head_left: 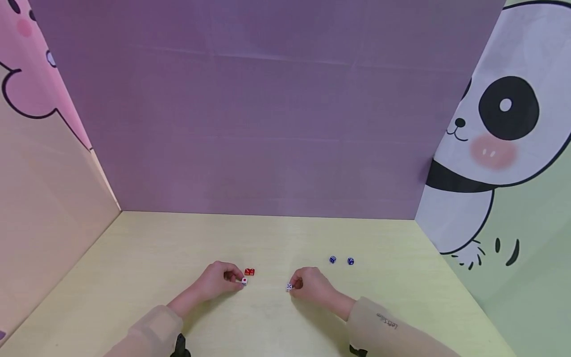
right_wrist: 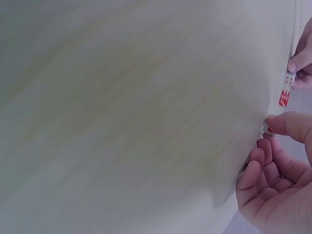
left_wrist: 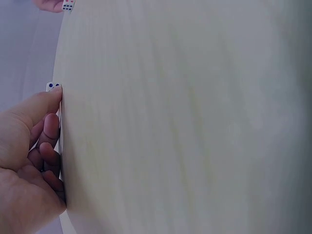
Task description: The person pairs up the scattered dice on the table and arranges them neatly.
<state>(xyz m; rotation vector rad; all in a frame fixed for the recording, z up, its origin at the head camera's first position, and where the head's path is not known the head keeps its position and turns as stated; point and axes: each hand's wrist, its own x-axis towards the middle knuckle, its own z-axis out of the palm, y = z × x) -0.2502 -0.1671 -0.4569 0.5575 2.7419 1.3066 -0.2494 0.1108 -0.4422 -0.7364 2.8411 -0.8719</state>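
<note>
On the pale table, my left hand (head_left: 218,281) pinches a small white die (head_left: 244,281) between thumb and fingertips. Just behind that die lie two red dice (head_left: 249,271), side by side. A short way to the right, my right hand (head_left: 311,284) pinches another white die (head_left: 289,287). In the left wrist view the left thumb partly covers its die (left_wrist: 54,86). The right wrist view shows the right thumb over most of its die (right_wrist: 268,130). Farther back on the right sit two blue dice (head_left: 332,259), a little apart from each other.
The wooden-looking tabletop (head_left: 267,238) ends at a purple back panel (head_left: 276,124). Side panels flank it, with a pink cartoon figure (head_left: 33,94) on the left and a panda (head_left: 531,144) on the right.
</note>
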